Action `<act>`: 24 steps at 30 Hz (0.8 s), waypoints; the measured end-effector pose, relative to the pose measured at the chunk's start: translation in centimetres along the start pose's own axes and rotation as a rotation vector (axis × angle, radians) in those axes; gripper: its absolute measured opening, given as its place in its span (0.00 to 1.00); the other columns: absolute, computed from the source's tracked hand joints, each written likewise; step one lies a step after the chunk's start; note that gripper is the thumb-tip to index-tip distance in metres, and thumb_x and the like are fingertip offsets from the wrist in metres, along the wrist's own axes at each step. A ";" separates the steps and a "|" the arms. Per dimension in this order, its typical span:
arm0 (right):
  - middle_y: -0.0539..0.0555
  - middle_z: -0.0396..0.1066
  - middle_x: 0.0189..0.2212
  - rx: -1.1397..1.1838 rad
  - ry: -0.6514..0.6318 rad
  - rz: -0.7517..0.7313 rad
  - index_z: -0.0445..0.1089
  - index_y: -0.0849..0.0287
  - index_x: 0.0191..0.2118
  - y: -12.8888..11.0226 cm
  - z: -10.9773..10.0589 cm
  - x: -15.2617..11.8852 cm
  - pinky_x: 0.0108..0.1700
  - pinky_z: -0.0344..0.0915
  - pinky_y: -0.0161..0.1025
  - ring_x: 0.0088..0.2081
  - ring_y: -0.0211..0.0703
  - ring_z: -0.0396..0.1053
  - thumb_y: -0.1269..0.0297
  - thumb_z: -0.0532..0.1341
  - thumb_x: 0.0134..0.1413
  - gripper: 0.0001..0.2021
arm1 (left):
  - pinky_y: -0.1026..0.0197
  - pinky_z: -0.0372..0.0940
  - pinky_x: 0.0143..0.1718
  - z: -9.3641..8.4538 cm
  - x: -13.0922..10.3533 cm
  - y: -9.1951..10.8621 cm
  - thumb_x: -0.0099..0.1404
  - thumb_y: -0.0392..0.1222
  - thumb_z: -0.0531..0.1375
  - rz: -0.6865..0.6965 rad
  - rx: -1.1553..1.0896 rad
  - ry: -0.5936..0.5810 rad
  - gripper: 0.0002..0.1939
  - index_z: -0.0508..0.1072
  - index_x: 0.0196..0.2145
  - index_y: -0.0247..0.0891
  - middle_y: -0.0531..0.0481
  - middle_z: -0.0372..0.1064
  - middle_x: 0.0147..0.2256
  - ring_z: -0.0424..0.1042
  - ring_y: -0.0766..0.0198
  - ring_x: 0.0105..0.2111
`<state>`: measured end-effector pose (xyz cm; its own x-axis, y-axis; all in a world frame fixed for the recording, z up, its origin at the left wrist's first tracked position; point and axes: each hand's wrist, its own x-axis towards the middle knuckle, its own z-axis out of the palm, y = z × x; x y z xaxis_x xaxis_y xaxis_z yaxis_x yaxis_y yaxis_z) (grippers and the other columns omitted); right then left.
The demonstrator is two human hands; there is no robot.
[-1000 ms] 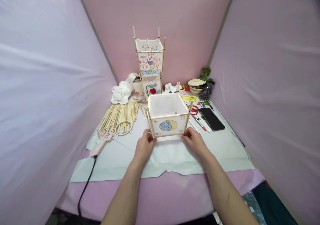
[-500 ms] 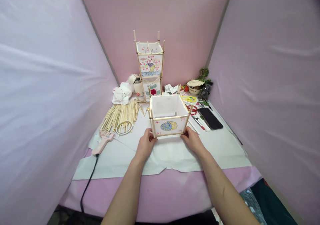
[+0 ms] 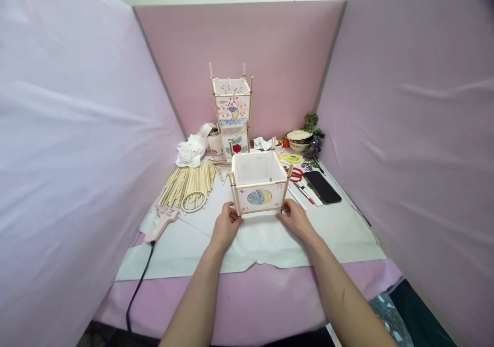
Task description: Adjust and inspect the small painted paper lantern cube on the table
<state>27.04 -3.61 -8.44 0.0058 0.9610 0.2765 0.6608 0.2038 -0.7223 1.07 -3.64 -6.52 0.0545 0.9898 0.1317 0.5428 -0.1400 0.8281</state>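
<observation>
A square lantern frame [image 3: 259,198] of thin wooden sticks, with white panels, stands open-topped in front of me. Its near panel carries a blue and yellow moon drawing with small red marks. My left hand [image 3: 227,224] is closed on the lower left corner post, fingers curled around its foot. At the lower right corner, my right hand [image 3: 295,218] pinches the other near post between thumb and fingers. Behind it rises a taller two-tier lantern [image 3: 232,111] with painted panels, its lower part partly hidden.
Left lie many wooden sticks [image 3: 189,183], a tape roll [image 3: 193,202], crumpled tissue [image 3: 191,151] and a pink glue gun [image 3: 162,223] with a black cord. Right are a black phone [image 3: 321,187], red-handled scissors [image 3: 295,175], pens [image 3: 304,193] and a lidded pot [image 3: 300,141].
The camera view has tilted up, showing the top edge of the back wall. Both hands keep their hold at the lantern frame's lower corners, and it has barely shifted.
</observation>
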 end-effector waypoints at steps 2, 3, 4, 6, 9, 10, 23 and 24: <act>0.49 0.65 0.31 0.010 -0.003 0.007 0.64 0.57 0.35 -0.1 0.0 0.0 0.35 0.58 0.37 0.33 0.41 0.63 0.65 0.60 0.45 0.09 | 0.62 0.61 0.32 0.0 0.0 -0.2 0.54 0.35 0.60 -0.004 -0.003 -0.003 0.24 0.59 0.49 0.41 0.56 0.68 0.30 0.67 0.64 0.28; 0.49 0.66 0.31 0.013 -0.006 0.010 0.65 0.57 0.36 -0.1 -0.1 0.0 0.36 0.58 0.37 0.33 0.41 0.63 0.65 0.61 0.44 0.10 | 0.62 0.61 0.33 0.0 0.0 -0.2 0.54 0.35 0.60 -0.004 -0.004 -0.004 0.25 0.59 0.49 0.41 0.55 0.68 0.30 0.67 0.64 0.28; 0.49 0.66 0.32 0.015 -0.008 0.013 0.65 0.57 0.36 -0.1 -0.1 0.0 0.36 0.58 0.37 0.33 0.41 0.63 0.65 0.61 0.44 0.10 | 0.62 0.61 0.33 0.0 0.0 -0.3 0.54 0.35 0.60 -0.003 -0.004 -0.004 0.25 0.59 0.50 0.41 0.55 0.68 0.31 0.67 0.64 0.28; 0.49 0.66 0.32 0.015 -0.009 0.020 0.65 0.57 0.36 0.0 -0.1 0.0 0.36 0.59 0.37 0.33 0.42 0.63 0.64 0.61 0.43 0.11 | 0.62 0.61 0.33 0.1 0.1 -0.4 0.54 0.35 0.60 0.001 -0.006 0.002 0.26 0.59 0.50 0.41 0.55 0.68 0.31 0.67 0.65 0.28; 0.50 0.66 0.32 0.013 -0.006 0.022 0.65 0.58 0.36 0.0 -0.1 0.0 0.36 0.59 0.38 0.33 0.42 0.63 0.64 0.60 0.43 0.11 | 0.62 0.61 0.33 0.0 0.0 -0.5 0.54 0.35 0.60 0.014 -0.008 0.005 0.26 0.59 0.51 0.42 0.56 0.68 0.30 0.67 0.65 0.28; 0.50 0.66 0.32 0.014 -0.005 0.020 0.65 0.58 0.36 0.0 -0.1 0.0 0.36 0.59 0.38 0.33 0.42 0.63 0.64 0.60 0.43 0.11 | 0.62 0.61 0.33 0.0 0.0 -0.5 0.54 0.35 0.59 0.019 -0.006 0.005 0.26 0.59 0.51 0.41 0.56 0.68 0.30 0.67 0.65 0.28; 0.51 0.67 0.35 0.049 -0.007 0.008 0.66 0.58 0.41 0.0 -0.1 -0.1 0.39 0.60 0.39 0.36 0.43 0.65 0.64 0.62 0.43 0.16 | 0.60 0.63 0.39 -0.5 -1.1 -0.1 0.54 0.28 0.51 0.101 -0.062 0.100 0.20 0.62 0.46 0.37 0.47 0.67 0.39 0.67 0.64 0.35; 0.51 0.67 0.35 0.051 -0.009 0.006 0.66 0.58 0.41 0.0 -0.2 -0.1 0.40 0.60 0.39 0.36 0.43 0.65 0.64 0.62 0.43 0.16 | 0.61 0.63 0.38 -0.5 -1.2 0.0 0.55 0.30 0.52 0.086 -0.052 0.108 0.19 0.62 0.45 0.37 0.47 0.68 0.38 0.67 0.64 0.34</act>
<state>27.15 -3.72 -8.37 0.0025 0.9638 0.2666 0.6216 0.2073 -0.7554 0.60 -4.80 -6.45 0.0067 0.9658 0.2593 0.4959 -0.2284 0.8378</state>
